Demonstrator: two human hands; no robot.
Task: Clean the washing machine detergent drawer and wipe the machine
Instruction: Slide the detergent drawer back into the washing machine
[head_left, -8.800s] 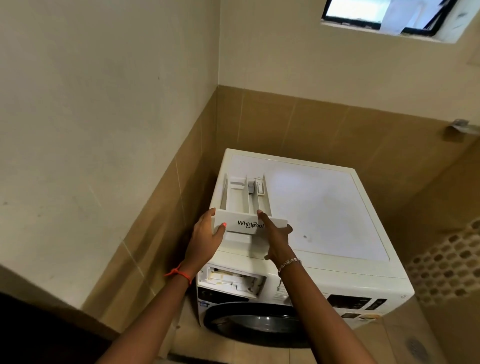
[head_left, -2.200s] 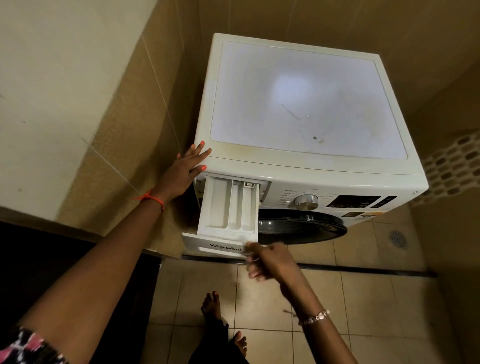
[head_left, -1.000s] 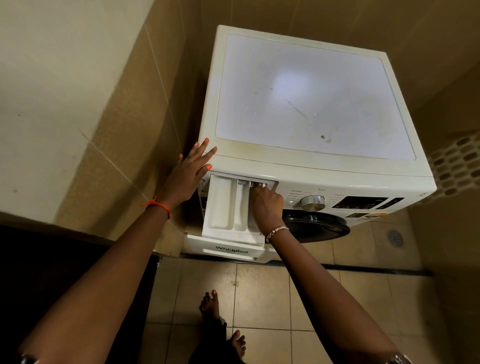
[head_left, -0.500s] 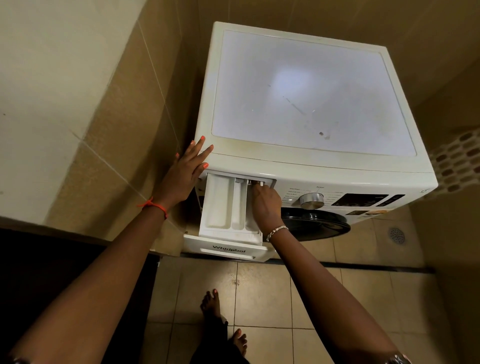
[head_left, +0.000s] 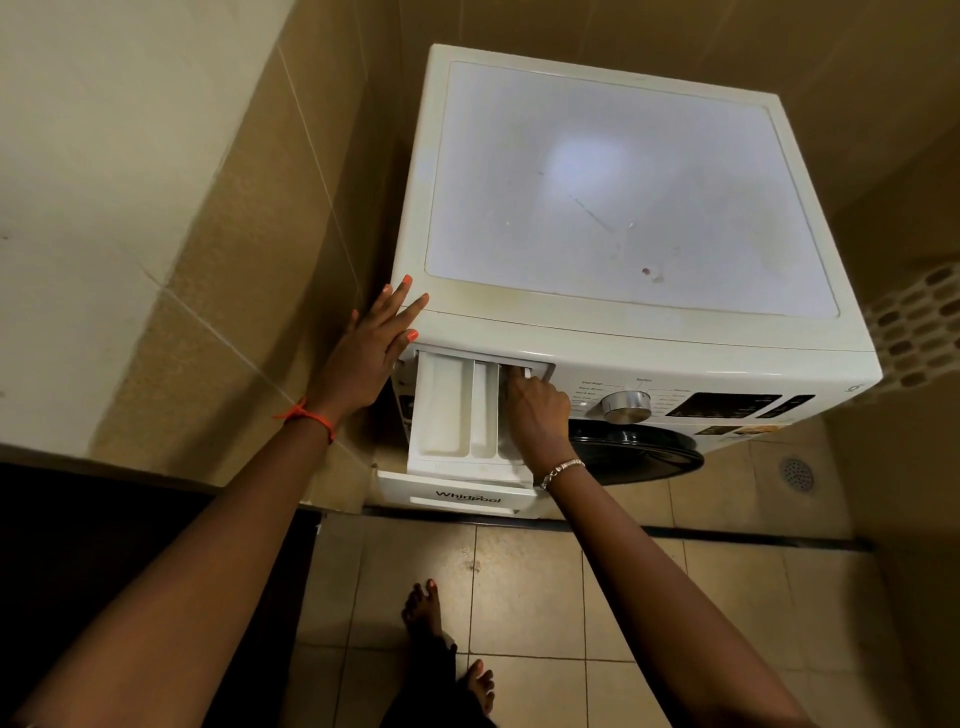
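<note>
Our left hand (head_left: 376, 345) lies flat, with the fingers straight and spread. Our right hand (head_left: 537, 413) is palm down with the fingers curled forward. Whether they grip anything cannot be told.

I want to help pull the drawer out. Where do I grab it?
Take the drawer by its front panel, coming from the front with your fingers under its bottom edge. That panel sticks out toward you and is the widest part. Farther back, the right hand is in the way.
</note>
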